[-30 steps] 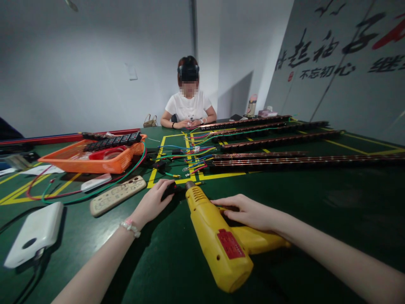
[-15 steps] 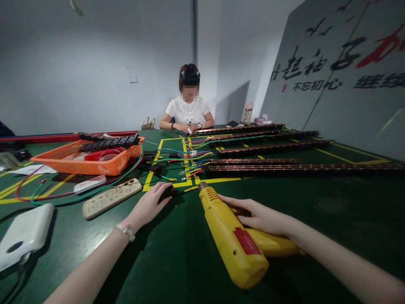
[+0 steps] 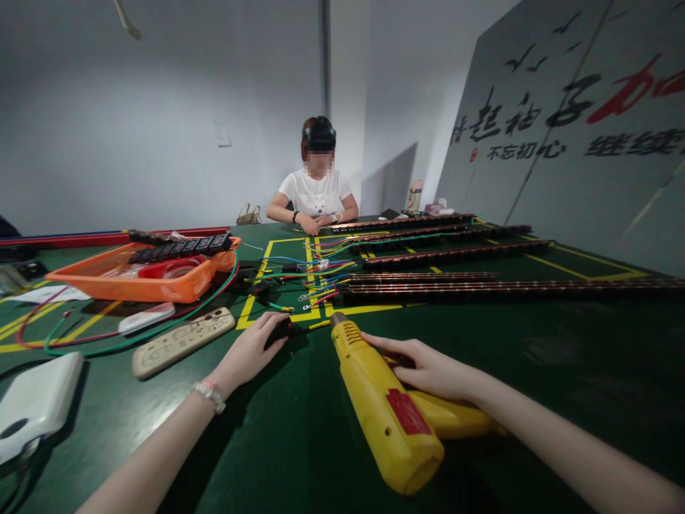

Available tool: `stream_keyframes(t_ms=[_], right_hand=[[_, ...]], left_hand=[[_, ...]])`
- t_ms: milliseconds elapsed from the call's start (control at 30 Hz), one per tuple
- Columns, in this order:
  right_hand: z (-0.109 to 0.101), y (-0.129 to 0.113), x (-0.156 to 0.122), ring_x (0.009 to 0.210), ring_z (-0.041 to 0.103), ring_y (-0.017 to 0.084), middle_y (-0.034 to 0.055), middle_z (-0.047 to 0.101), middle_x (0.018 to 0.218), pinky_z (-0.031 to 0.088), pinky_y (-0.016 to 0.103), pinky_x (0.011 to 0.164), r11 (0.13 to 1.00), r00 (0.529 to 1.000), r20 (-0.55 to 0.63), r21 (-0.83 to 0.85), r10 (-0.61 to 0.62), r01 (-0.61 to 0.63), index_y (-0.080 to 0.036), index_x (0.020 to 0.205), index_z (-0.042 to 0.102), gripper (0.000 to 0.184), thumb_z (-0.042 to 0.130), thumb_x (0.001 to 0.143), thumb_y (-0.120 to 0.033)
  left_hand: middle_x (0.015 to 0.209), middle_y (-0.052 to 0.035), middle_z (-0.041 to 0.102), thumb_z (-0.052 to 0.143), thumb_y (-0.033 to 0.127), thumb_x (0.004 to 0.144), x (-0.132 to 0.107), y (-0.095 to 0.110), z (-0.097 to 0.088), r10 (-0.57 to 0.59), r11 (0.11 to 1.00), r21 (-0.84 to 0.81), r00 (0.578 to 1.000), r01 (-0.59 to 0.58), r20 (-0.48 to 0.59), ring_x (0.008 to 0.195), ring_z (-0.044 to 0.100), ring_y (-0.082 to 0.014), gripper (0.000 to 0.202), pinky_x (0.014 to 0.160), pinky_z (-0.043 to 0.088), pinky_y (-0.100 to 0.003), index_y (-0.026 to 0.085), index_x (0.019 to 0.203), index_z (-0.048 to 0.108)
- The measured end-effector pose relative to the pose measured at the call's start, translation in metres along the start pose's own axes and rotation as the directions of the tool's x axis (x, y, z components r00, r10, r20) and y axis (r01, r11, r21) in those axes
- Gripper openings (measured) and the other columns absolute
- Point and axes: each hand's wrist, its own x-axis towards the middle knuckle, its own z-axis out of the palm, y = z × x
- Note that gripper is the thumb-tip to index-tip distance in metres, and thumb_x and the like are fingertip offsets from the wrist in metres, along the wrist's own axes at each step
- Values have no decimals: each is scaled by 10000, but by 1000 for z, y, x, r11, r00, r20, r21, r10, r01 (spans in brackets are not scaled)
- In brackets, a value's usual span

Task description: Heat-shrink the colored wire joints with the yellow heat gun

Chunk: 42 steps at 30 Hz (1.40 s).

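A yellow heat gun (image 3: 379,407) with a red patch lies across the middle front, its metal nozzle (image 3: 338,319) facing away from me. My right hand (image 3: 422,364) is closed around the gun where the handle meets the body. To the left, my left hand (image 3: 257,346) is closed on a black piece (image 3: 279,330) whose exact kind I cannot make out. From that piece a thin lead runs right to a yellow sleeve (image 3: 320,324), which ends just short of the nozzle. Fingertips of the left hand are partly hidden.
Several long dark strips with copper-coloured bars (image 3: 454,288) and coloured wires (image 3: 326,293) lie beyond the gun. At left are an orange basket (image 3: 133,285), a beige power strip (image 3: 185,343) and a white device (image 3: 37,407). Across the green table (image 3: 257,442) sits a person (image 3: 318,189).
The whole view has shifted slightly, with things appearing a little lower and further left. Both my hands keep their holds. The co-worker's hand across the table has moved.
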Motion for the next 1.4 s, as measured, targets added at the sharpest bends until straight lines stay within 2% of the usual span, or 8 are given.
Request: stream_keyframes(t_ms=[233,433,567,833,933,1033,1233,1400], right_hand=[[13,-12,5,1218,495,219,4,443,1420,352,402,1056,999,997,-73,42,30,-27,-313,1439,302,663,472,823,-137],[38,-27,30,1171,537,231,27,495,1377,402,402,1011,996,996,-46,42,-71,73,-296,1430,333,684,482,789,-110],[45,-34,41,1113,577,229,25,535,1340,437,379,964,993,993,-23,17,-116,117,-309,1437,316,716,480,774,-93],[28,-49,34,1302,383,276,39,314,1496,288,455,1055,980,981,165,-153,-104,130,-333,1477,160,627,428,913,-272],[26,-51,34,1229,452,309,89,396,1447,340,465,993,973,977,194,-189,-93,130,-331,1481,148,632,417,925,-466],[27,-53,37,1021,577,302,134,560,1259,402,454,883,965,982,191,-256,1,48,-329,1483,136,646,319,922,-592],[21,-43,34,837,579,227,83,613,1062,409,375,808,973,988,150,-231,35,0,-344,1471,189,631,313,915,-615],[9,-25,18,899,573,222,56,591,1166,404,359,833,991,995,85,-133,43,-31,-364,1456,241,590,360,920,-581]], left_hand=[[1230,-75,523,445,357,895,0,-1,0,3,1000,-3,1000,-3,-1,1108,544,-225,382,953,456,-391,249,1262,442],[1236,-77,513,453,347,892,0,-2,1,6,1000,-10,1000,-6,-3,1113,536,-224,388,960,451,-397,245,1266,438],[1230,-82,513,456,286,879,0,-3,1,-5,1000,-30,1000,4,-26,1128,523,-223,385,969,446,-398,235,1260,448],[1251,-84,497,454,247,875,-2,-7,1,-1,998,-65,1000,0,-18,1161,497,-221,400,1010,420,-410,234,1274,435],[1257,-83,491,456,244,879,-2,-8,1,12,996,-91,1000,-14,-17,1176,485,-223,393,1025,407,-418,240,1272,438],[1268,-79,481,456,242,885,-2,-10,1,28,993,-114,1000,-30,-14,1197,466,-219,383,1044,389,-419,247,1268,445],[1297,-78,461,468,255,887,-2,-11,1,40,991,-126,999,-42,-14,1219,449,-221,389,1060,373,-431,263,1275,444],[1280,-73,482,464,310,893,-3,-6,-1,5,995,-103,1000,-5,-3,1181,488,-225,394,1024,411,-424,273,1285,443]])
